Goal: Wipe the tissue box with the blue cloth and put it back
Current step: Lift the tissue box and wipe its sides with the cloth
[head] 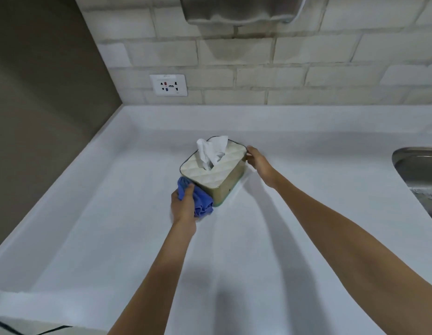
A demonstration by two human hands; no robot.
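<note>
A tissue box (219,170) with a quilted cream lid and olive-green sides stands on the white counter (113,226), and a white tissue (211,151) sticks up from its slot. My left hand (183,206) is closed around a bunched blue cloth (198,199) that presses against the box's near left corner. At the box's far right corner, my right hand (257,160) grips the edge with its fingers.
A steel sink (418,175) is set into the counter at the right edge. A wall socket (168,85) sits on the brick wall behind. A metal dispenser (239,8) hangs above. A brown wall closes the left side.
</note>
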